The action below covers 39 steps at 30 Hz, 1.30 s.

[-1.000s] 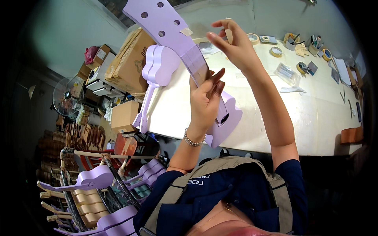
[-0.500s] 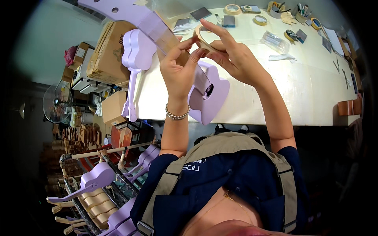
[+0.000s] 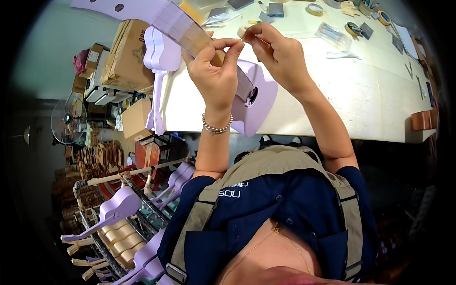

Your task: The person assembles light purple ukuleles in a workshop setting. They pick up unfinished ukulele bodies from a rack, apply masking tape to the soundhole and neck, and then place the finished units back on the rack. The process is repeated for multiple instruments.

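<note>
A lavender ukulele leans upward with its headstock close to me, and tape covers part of its fretboard. My left hand is wrapped about the neck, a beaded bracelet on its wrist. Its thumb and forefinger pinch together, meeting the fingertips of my right hand. That right hand is closed in a pinch too. A beige bit of the masking tape shows by its curled forefinger; the fingers hide the rest. What lies between the touching fingertips is too small to make out.
More lavender ukuleles stand on the table's left and on a rack at lower left. Tape rolls, a plastic packet and dark blocks lie on the white table. Cartons are stacked at left.
The tape roll, plainly visible between my hands before, is now mostly hidden. My right hand has curled its fingers in and moved slightly left. The view has shifted, lifting the table upward.
</note>
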Each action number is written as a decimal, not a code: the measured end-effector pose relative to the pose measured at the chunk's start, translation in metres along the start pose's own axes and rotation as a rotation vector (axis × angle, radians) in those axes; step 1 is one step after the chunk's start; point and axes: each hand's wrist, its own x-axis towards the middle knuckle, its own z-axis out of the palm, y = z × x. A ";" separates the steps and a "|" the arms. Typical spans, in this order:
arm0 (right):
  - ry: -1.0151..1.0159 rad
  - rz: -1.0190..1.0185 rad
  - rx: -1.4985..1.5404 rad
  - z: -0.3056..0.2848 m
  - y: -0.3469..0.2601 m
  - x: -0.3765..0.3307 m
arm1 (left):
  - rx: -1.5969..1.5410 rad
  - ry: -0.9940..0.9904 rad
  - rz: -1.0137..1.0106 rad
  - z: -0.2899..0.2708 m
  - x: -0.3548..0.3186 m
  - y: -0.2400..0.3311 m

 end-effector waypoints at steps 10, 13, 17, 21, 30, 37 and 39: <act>0.073 0.175 0.616 -0.001 0.008 0.024 | -0.261 0.161 -0.269 -0.032 -0.005 -0.005; -0.160 0.137 0.539 0.013 -0.015 0.014 | -0.223 0.153 -0.217 -0.035 -0.003 -0.008; -0.145 0.075 0.300 0.024 -0.023 0.020 | -0.189 0.146 -0.181 -0.033 0.000 -0.008; 0.017 0.045 0.268 0.030 -0.009 0.019 | -0.252 0.313 -0.132 -0.032 0.001 -0.021; 0.012 0.686 0.018 -0.063 0.099 -0.098 | -0.557 0.664 -0.591 -0.121 -0.056 -0.114; 0.169 0.904 -0.051 -0.093 0.122 -0.204 | -0.479 0.636 -0.824 -0.122 -0.112 -0.166; 0.177 0.951 -0.051 -0.097 0.119 -0.218 | -0.435 0.660 -0.840 -0.121 -0.118 -0.168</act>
